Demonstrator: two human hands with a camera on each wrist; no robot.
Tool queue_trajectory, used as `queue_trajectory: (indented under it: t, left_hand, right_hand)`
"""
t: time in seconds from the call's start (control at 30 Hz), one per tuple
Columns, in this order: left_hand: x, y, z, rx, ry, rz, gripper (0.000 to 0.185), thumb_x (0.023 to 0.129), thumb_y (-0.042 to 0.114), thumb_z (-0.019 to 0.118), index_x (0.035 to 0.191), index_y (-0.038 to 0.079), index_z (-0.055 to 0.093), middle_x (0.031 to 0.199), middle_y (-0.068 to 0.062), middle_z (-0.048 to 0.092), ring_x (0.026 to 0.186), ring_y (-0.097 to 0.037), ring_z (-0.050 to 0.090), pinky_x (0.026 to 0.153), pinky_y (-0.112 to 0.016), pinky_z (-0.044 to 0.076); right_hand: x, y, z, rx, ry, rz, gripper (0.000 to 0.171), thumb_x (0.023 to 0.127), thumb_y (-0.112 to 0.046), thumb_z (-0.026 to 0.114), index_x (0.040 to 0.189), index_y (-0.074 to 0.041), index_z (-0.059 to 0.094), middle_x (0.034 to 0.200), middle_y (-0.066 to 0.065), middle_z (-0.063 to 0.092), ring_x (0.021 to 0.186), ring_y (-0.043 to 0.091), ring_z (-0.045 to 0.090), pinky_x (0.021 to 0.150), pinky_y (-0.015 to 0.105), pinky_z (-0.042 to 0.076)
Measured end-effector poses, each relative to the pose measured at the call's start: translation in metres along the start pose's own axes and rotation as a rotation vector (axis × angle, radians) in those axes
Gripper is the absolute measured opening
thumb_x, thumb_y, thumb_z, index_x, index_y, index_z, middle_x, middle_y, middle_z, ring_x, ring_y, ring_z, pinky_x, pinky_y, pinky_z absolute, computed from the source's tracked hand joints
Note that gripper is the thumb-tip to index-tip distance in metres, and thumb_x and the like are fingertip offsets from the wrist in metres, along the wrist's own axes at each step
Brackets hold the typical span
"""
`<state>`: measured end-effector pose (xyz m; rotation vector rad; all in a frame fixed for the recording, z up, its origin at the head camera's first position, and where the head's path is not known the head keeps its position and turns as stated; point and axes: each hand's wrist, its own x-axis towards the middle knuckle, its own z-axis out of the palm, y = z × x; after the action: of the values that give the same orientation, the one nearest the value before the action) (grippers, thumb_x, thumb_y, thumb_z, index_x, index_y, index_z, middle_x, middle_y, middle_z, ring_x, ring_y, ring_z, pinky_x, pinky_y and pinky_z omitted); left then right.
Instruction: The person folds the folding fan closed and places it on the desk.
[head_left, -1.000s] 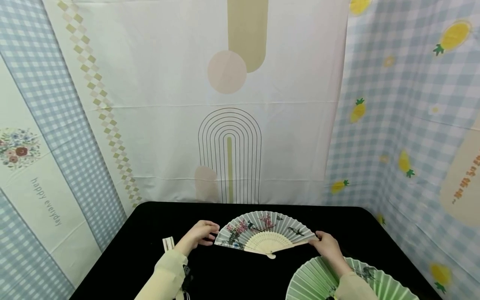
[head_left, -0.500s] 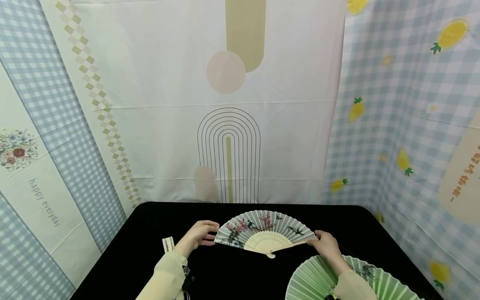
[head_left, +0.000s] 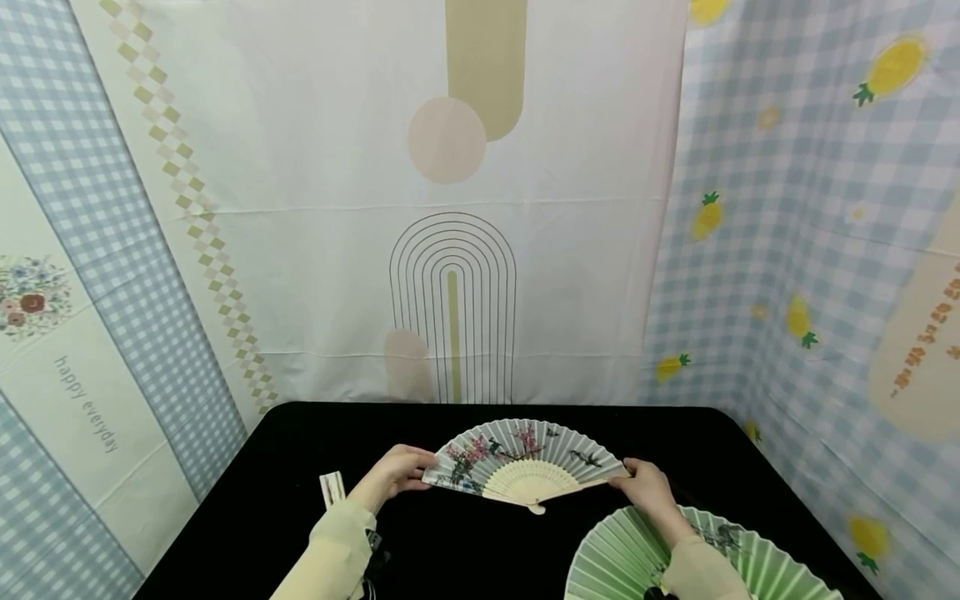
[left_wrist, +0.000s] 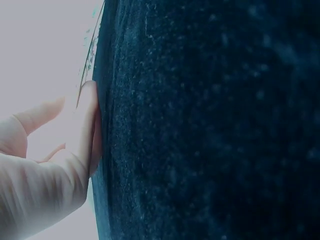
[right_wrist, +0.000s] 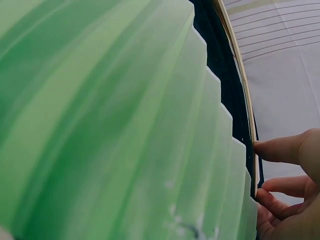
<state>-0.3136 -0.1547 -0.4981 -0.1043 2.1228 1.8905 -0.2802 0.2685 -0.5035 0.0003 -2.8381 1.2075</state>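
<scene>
A white folding fan (head_left: 531,463), painted with pink blossoms and birds, is spread wide near the far side of the black table. At its right end, my right hand (head_left: 649,489) pinches the outer rib between thumb and fingers. My left hand (head_left: 394,477) meets the fan's left end, its fingers nearly straight. In the left wrist view the thumb (left_wrist: 44,116) stands apart from those fingers. A spread green folding fan (right_wrist: 115,120) lies under my right forearm, which covers part of it in the head view.
A narrow white object (head_left: 332,488) lies left of my left wrist, partly hidden by the sleeve. Dark gear sits under that wrist. The black table (head_left: 465,550) ends at patterned cloth curtains (head_left: 585,317) behind and on both sides.
The view has shifted slightly. My left fingers have come a little farther over the white fan's left end; the right hand keeps its hold on the other end.
</scene>
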Motion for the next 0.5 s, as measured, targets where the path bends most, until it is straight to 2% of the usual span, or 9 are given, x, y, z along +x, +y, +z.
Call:
queue_trajectory:
  t: [0.1,0.23,0.33,0.5]
  left_hand:
    - [-0.0006,-0.0003,0.0005,0.004,-0.016,0.006,0.032,0.096,0.002,0.063,0.122,-0.017,0.059,0.098,-0.016,0.069,0.080,-0.019,0.068,0.073,-0.036,0.061]
    - [-0.0014,0.0006,0.0012,0.011,-0.045,0.027,0.020,0.096,0.000,0.061,0.113,-0.011,0.060,0.095,-0.014,0.066,0.078,-0.019,0.067,0.072,-0.038,0.061]
    - [-0.0005,0.0000,0.0023,0.005,-0.061,0.063,0.011,0.097,-0.001,0.060,0.106,-0.006,0.058,0.094,-0.014,0.064,0.077,-0.018,0.067,0.070,-0.037,0.061]
    - [0.0013,-0.0014,0.0056,-0.014,-0.057,0.140,0.008,0.097,-0.001,0.058,0.104,-0.005,0.055,0.093,-0.013,0.062,0.076,-0.018,0.066,0.067,-0.034,0.061]
  right_hand:
    - [-0.0005,-0.0001,0.0010,0.000,0.001,0.000,0.058,0.097,-0.009,0.064,0.141,0.021,0.040,0.141,0.042,0.042,0.122,0.055,0.049,0.092,0.058,0.051]
    - [0.0008,0.0008,0.0014,-0.014,0.012,-0.003,0.058,0.096,-0.010,0.065,0.140,0.021,0.042,0.139,0.042,0.044,0.121,0.056,0.049,0.091,0.057,0.051]
    - [0.0023,0.0022,0.0020,-0.021,0.028,-0.003,0.058,0.095,-0.012,0.067,0.138,0.021,0.045,0.137,0.041,0.047,0.119,0.056,0.050,0.090,0.057,0.051]
    - [0.0030,0.0030,0.0035,-0.015,0.045,0.003,0.057,0.095,-0.011,0.067,0.137,0.020,0.046,0.136,0.040,0.049,0.119,0.055,0.052,0.091,0.057,0.051]
